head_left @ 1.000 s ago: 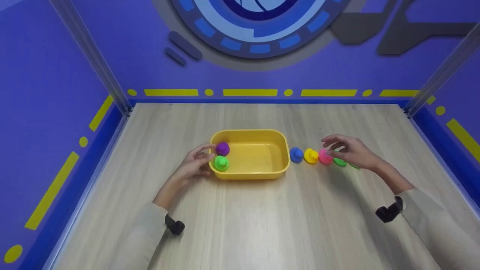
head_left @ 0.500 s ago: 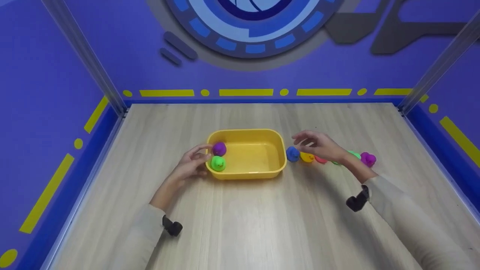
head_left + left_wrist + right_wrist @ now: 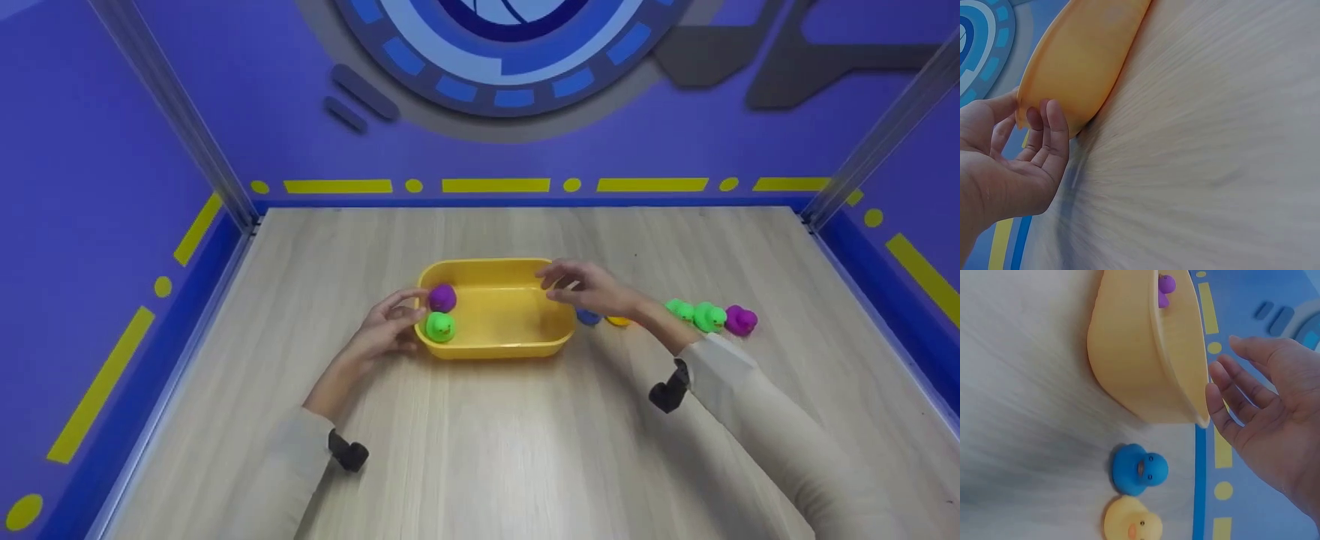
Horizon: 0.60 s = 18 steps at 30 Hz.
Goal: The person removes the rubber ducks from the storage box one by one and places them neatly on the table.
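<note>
Blue duck (image 3: 1129, 470), 2 eyes (image 3: 1150, 459) visible from right wrist, hidden from head camera.

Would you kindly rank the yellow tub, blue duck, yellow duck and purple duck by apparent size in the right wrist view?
Yellow tub
Blue duck and yellow duck: too alike to rank; the frame cuts off the yellow one
Purple duck, partly hidden and farther away

Tray (image 3: 506, 319): middle is free from above; purple duck (image 3: 442, 298) and green duck (image 3: 440, 328) block the left end. Left hand (image 3: 384, 328) sits at the left rim, right hand (image 3: 596, 289) over the right end; both sides taken. Duck row (image 3: 709, 318) bars low passage right of tray. Table (image 3: 480, 435) gives room in front and behind, up to back wall (image 3: 495, 161).
</note>
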Motion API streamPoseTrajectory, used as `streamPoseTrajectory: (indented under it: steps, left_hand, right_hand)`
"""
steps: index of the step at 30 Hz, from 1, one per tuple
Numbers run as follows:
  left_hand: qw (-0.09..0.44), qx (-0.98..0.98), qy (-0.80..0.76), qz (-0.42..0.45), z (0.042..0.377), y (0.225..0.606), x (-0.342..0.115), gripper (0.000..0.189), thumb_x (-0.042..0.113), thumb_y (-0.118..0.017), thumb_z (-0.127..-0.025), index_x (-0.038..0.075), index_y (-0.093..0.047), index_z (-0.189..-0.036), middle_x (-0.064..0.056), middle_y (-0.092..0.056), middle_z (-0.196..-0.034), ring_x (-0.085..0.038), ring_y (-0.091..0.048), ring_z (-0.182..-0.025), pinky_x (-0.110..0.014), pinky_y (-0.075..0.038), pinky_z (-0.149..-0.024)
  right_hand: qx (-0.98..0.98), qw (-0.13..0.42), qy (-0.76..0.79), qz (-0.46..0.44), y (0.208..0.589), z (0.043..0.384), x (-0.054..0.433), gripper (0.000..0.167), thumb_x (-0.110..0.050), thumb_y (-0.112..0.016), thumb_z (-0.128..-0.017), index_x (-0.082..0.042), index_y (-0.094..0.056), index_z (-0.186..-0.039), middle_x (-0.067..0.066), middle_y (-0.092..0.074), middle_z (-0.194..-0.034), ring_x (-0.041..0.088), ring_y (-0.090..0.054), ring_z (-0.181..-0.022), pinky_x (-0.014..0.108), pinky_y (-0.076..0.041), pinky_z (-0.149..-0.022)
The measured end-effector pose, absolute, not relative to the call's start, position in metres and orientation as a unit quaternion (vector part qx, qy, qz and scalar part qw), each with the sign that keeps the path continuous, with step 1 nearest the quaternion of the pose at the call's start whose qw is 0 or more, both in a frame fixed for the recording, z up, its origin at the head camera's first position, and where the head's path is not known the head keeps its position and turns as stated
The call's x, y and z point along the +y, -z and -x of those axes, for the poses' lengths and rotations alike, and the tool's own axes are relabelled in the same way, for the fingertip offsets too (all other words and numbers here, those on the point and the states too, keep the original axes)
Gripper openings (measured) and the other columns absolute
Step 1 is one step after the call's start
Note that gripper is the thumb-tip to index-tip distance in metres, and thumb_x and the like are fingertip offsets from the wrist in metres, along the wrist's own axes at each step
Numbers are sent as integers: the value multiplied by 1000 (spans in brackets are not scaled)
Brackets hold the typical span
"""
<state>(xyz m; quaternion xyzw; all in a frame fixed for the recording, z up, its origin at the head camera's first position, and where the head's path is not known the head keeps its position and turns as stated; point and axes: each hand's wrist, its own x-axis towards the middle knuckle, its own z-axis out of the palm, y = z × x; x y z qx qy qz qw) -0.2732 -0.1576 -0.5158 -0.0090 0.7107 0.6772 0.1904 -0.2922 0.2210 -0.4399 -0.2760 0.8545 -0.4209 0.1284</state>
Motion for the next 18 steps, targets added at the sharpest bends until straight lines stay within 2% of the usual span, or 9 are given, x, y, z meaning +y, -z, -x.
streamPoseTrajectory:
  steps: [3,10,18]
  left_hand:
    - [189,712,-676,15,273,516,-158,47,27,-70,-99,19,-58,-143,-5,-64,-108,-14,-60,-77,-26,-57,-64]
    - [185,711,-678,15,275,516,-157,45,27,-70,-99,20,-59,-142,-1,-64,-103,-15,-59,-77,-26,-57,-63]
    - [188,711,-678,12,273,515,-159,46,29,-69,-99,21,-58,-143,-2,-64,-104,-14,-58,-79,-27,-57,-65]
  right_hand:
    - [856,131,413,282,439,294,213,35,-9,-66,-100,-2,-61,-134,18,-67,-122,30,-65,-112,29,-56,-96]
    - [861,146,397,283,435,300,203,36,-11,-64,-101,-2,-60,-136,25,-64,-126,32,-63,-112,46,-55,-101]
    - [849,148,391,323,437,306,185,34,-9,-64,-100,2,-62,-132,26,-67,-120,34,-65,-109,51,-56,-100]
